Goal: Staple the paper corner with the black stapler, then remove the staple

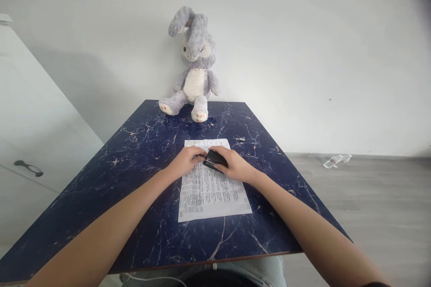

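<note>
My right hand is closed around a black, flat rectangular object with rounded corners, which looks like a phone or a small case. Close by on the left, my left hand has its fingers curled in a pinch; a small dark thing shows at its fingertips, too little visible to name. Both hands are over a sheet of printed paper lying flat on the dark blue marbled table.
A grey plush rabbit sits at the table's back edge against the wall. Right of the paper's top lies a small pale object. A white cabinet stands at left. On the floor at right lies a clear plastic bottle.
</note>
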The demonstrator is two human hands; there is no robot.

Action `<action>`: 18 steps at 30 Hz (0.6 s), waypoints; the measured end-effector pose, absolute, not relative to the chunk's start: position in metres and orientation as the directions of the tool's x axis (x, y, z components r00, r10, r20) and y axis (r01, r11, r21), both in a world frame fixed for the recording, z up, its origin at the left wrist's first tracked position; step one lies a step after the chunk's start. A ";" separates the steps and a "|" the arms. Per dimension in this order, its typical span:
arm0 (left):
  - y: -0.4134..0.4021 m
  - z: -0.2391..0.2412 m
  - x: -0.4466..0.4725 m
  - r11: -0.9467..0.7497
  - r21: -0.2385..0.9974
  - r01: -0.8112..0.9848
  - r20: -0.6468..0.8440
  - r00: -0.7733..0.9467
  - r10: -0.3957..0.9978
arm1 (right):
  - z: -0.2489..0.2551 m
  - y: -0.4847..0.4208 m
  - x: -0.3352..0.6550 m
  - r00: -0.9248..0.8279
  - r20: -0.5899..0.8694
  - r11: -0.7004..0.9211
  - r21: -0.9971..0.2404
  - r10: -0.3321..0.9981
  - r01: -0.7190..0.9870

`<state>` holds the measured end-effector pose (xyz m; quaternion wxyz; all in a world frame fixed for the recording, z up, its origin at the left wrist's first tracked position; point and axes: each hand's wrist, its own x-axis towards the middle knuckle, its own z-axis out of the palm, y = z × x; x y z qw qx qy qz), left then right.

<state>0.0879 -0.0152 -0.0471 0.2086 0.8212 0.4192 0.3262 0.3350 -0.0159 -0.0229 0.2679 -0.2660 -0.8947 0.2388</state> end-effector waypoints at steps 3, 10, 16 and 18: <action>-0.015 -0.049 0.088 -0.526 0.652 0.546 0.341 0.407 0.847 | -0.022 -0.016 0.335 -0.716 0.352 0.745 -0.568 0.603 0.349; -0.015 -0.048 0.087 -0.536 0.659 0.528 0.341 0.426 0.838 | -0.023 -0.016 0.335 -0.717 0.355 0.748 -0.564 0.601 0.348; -0.014 -0.048 0.078 -0.514 0.686 0.515 0.325 0.415 0.850 | -0.023 -0.012 0.339 -0.703 0.364 0.742 -0.572 0.611 0.348; -0.013 -0.045 0.072 -0.468 0.751 0.466 0.289 0.405 0.867 | -0.021 -0.006 0.346 -0.694 0.365 0.726 -0.600 0.621 0.335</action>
